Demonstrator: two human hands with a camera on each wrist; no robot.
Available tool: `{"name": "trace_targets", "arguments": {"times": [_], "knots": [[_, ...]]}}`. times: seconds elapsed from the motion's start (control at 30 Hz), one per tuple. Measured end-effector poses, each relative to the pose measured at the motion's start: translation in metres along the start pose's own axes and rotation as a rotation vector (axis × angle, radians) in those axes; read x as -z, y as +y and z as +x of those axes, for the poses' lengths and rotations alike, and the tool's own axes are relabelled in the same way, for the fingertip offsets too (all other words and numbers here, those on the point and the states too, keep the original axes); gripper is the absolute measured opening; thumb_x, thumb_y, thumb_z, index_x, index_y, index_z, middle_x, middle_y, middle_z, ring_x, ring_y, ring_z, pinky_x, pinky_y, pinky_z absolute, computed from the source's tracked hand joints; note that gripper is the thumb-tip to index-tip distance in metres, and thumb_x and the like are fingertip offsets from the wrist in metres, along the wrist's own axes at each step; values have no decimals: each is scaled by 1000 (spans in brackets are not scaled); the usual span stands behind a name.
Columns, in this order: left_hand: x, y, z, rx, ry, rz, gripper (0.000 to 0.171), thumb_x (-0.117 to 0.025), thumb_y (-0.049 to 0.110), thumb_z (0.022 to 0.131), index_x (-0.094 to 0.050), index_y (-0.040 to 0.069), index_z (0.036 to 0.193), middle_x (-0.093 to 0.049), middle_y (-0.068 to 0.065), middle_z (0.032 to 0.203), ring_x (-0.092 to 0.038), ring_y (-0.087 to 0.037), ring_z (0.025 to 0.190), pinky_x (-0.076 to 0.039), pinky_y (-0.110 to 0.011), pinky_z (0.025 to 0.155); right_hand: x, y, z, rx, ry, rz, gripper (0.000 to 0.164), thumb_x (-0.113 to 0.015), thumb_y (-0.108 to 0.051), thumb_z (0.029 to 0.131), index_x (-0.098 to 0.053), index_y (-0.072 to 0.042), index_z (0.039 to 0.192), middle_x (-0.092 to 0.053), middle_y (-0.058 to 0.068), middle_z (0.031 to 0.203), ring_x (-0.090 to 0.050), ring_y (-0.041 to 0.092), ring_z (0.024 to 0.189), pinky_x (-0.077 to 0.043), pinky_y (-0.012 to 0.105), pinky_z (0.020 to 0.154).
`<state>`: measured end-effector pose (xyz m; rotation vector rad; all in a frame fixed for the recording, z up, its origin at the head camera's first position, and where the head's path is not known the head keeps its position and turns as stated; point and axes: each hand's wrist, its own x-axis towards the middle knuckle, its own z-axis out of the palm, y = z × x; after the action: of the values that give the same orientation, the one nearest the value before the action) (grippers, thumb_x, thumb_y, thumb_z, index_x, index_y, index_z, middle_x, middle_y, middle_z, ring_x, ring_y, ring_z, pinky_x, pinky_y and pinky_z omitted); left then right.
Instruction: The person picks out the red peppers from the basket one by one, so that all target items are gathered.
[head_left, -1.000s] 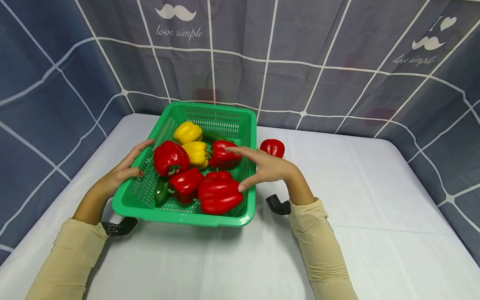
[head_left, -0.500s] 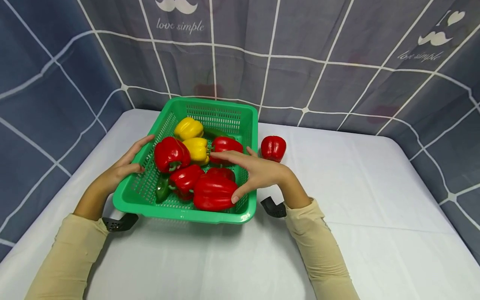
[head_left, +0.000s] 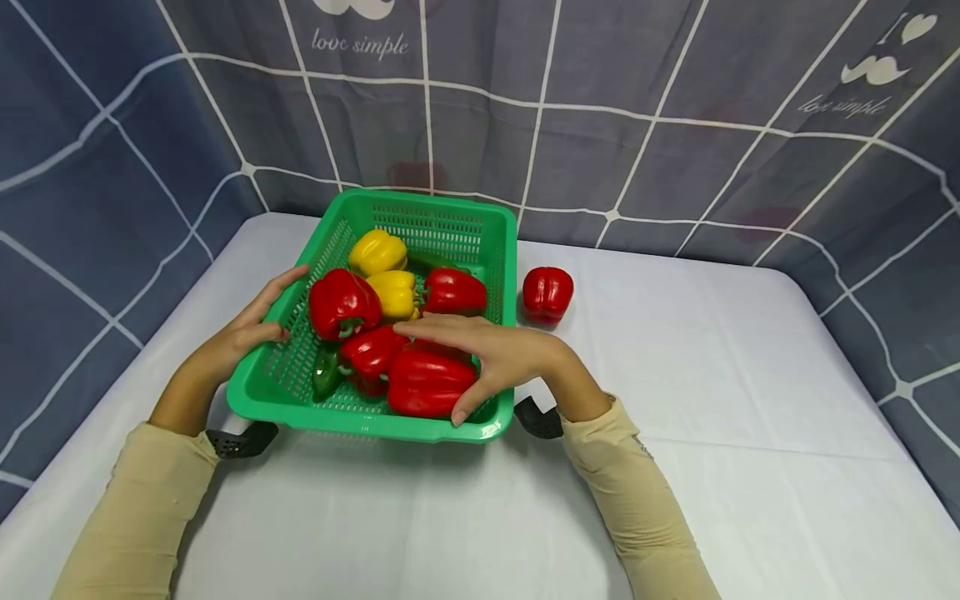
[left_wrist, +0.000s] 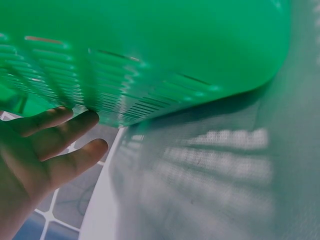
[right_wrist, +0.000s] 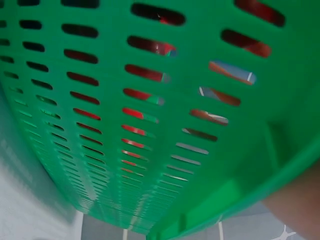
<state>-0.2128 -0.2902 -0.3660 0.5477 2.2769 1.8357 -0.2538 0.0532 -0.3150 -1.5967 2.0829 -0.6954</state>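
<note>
A green plastic basket holds several bell peppers and green peppers. My left hand rests at its left rim, thumb and forefinger on top; in the left wrist view the other fingers extend along the outer wall. My right hand spreads over the basket's near right part. Its thumb lies at the right side of a large red bell pepper, the other fingers over a partly hidden red pepper behind. Whether they press on either is unclear. In the right wrist view the slotted wall hides most of this hand.
One red bell pepper lies on the white tablecloth right of the basket. Inside are two yellow bell peppers, more red ones and a green pepper. A grey checked curtain stands behind.
My right hand has moved left and nearer over the basket. The large red bell pepper has shifted slightly left and turned. My left hand stays at the rim; the view tilts slightly down.
</note>
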Motion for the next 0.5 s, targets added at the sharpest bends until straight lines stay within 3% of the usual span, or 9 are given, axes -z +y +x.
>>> {"name": "trace_targets", "arguments": {"times": [0.27, 0.5], "knots": [[0, 0, 2, -6, 0, -2, 80, -29, -6, 75, -12, 24, 147, -9, -4, 145, -49, -10, 96, -52, -24, 67, 0, 4, 3, 84, -58, 34, 90, -74, -30, 73, -25, -10, 144, -23, 4, 149, -19, 14, 137, -31, 31, 105], [1, 0, 0, -15, -30, -80, 78, -28, -6, 76, -12, 25, 146, -19, 0, 139, -56, -13, 90, -54, -30, 65, -1, 6, 4, 78, -76, 28, 81, -72, -30, 75, -30, -11, 143, -27, 4, 147, -22, 14, 135, -35, 28, 102]]}}
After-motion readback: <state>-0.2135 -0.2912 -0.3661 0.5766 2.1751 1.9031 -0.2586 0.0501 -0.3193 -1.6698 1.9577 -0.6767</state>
